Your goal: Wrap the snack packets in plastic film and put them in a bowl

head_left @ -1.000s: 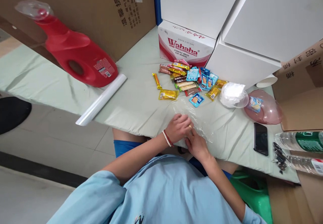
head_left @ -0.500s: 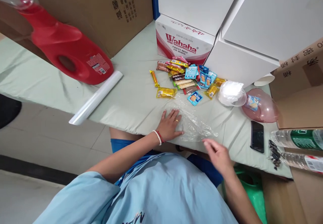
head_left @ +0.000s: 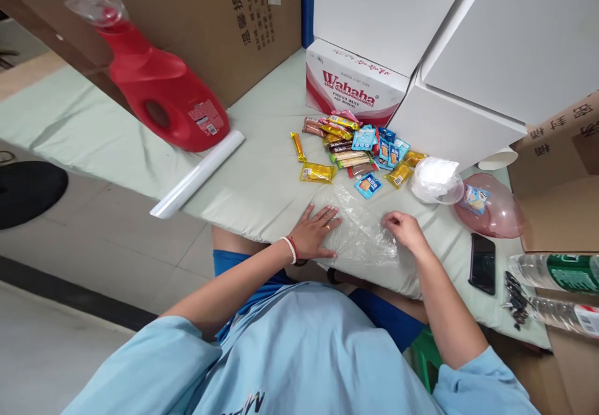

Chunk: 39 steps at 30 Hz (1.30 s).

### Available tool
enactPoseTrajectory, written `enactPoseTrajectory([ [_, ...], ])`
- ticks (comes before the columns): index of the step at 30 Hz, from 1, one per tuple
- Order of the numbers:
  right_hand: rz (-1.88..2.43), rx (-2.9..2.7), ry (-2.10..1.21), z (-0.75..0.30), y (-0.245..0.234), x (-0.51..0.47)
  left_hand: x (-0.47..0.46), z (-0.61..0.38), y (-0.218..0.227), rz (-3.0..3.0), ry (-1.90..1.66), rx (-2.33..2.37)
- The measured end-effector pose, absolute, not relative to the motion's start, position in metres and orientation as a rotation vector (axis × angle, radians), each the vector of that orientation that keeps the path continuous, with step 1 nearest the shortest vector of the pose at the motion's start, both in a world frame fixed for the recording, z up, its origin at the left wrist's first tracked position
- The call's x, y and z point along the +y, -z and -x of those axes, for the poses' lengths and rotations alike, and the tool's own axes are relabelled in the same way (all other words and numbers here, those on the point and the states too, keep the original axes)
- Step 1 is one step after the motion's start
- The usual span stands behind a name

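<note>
A crumpled sheet of clear plastic wrap (head_left: 360, 231) lies on the pale green table cover (head_left: 262, 184) near the front edge. My left hand (head_left: 318, 231) lies flat on the wrap's left side, fingers spread, a ring on one finger and bead bracelets at the wrist. At the sheet's right edge my right hand (head_left: 405, 228) pinches the wrap with curled fingers. Just beyond the sheet lies a pile of small snack packets (head_left: 355, 150), yellow, blue and brown.
A roll of plastic wrap (head_left: 199, 171) and a red detergent jug (head_left: 163, 87) lie at the left. A Wahaha carton (head_left: 350, 87) and white boxes stand behind. At the right are a wrapped white bowl (head_left: 435, 181), a pink bowl (head_left: 493, 206), a phone (head_left: 482, 254) and water bottles (head_left: 556, 265).
Both hands were together on the wrap. The left hand flattened onto it, while the right swung out to the side, then came back and pinched the sheet's right edge.
</note>
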State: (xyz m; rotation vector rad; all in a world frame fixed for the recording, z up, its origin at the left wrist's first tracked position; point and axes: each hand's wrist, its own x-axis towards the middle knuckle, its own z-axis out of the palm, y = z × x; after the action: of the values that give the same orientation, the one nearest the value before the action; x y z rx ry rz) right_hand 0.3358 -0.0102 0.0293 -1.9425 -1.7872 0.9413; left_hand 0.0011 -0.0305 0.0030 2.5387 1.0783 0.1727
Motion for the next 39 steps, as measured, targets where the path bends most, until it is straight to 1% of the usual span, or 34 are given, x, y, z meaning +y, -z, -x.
enactPoseTrajectory([
  [6, 1.916, -1.745, -0.817, -0.372, -0.050, 0.026, -0.030, 0.006, -0.004, -2.568, -0.141, 0.995],
  [10, 1.946, -1.697, -0.722, -0.387, -0.052, 0.032, -0.025, 0.007, -0.003, -2.548, -0.119, 0.993],
  [14, 2.040, -1.681, -0.470, -0.383, -0.060, 0.024, -0.023, 0.007, -0.003, -2.527, -0.099, 0.992],
  [16, 1.955, -1.688, -0.334, -0.367, -0.071, 0.011, -0.023, 0.007, -0.004, -2.521, -0.088, 0.990],
  [17, 1.878, -1.718, -0.336, -0.356, -0.078, 0.002, -0.023, 0.007, -0.004, -2.517, -0.081, 0.991],
  [18, 1.793, -1.773, -0.400, -0.344, -0.085, -0.009, -0.023, 0.007, -0.005, -2.512, -0.075, 0.992],
  [19, 1.715, -1.862, -0.534, -0.333, -0.091, -0.022, -0.022, 0.007, -0.005, -2.506, -0.068, 0.993],
  [22, 1.535, -2.187, -1.067, -0.312, -0.101, -0.066, -0.021, 0.008, -0.005, -2.485, -0.046, 0.982],
  [23, 1.509, -2.251, -1.199, -0.313, -0.101, -0.082, -0.020, 0.008, -0.004, -2.479, -0.043, 0.973],
  [27, 1.559, -2.174, -1.519, -0.354, -0.101, -0.145, -0.019, 0.008, -0.003, -2.466, -0.052, 0.953],
  [29, 1.681, -2.083, -1.596, -0.381, -0.106, -0.165, -0.019, 0.008, -0.004, -2.466, -0.043, 0.957],
  [31, 1.883, -2.009, -1.463, -0.394, -0.116, -0.171, -0.019, 0.008, -0.006, -2.470, -0.013, 0.960],
  [34, 2.061, -1.877, -0.981, -0.370, -0.129, -0.156, -0.019, 0.008, -0.009, -2.463, 0.036, 0.951],
  [36, 1.946, -1.820, -0.698, -0.327, -0.126, -0.134, -0.018, 0.008, -0.010, -2.445, 0.034, 0.943],
  [37, 1.831, -1.860, -0.615, -0.301, -0.121, -0.122, -0.017, 0.009, -0.010, -2.430, 0.015, 0.938],
  [39, 1.571, -2.097, -0.592, -0.249, -0.101, -0.100, -0.013, 0.014, -0.010, -2.382, -0.048, 0.920],
])
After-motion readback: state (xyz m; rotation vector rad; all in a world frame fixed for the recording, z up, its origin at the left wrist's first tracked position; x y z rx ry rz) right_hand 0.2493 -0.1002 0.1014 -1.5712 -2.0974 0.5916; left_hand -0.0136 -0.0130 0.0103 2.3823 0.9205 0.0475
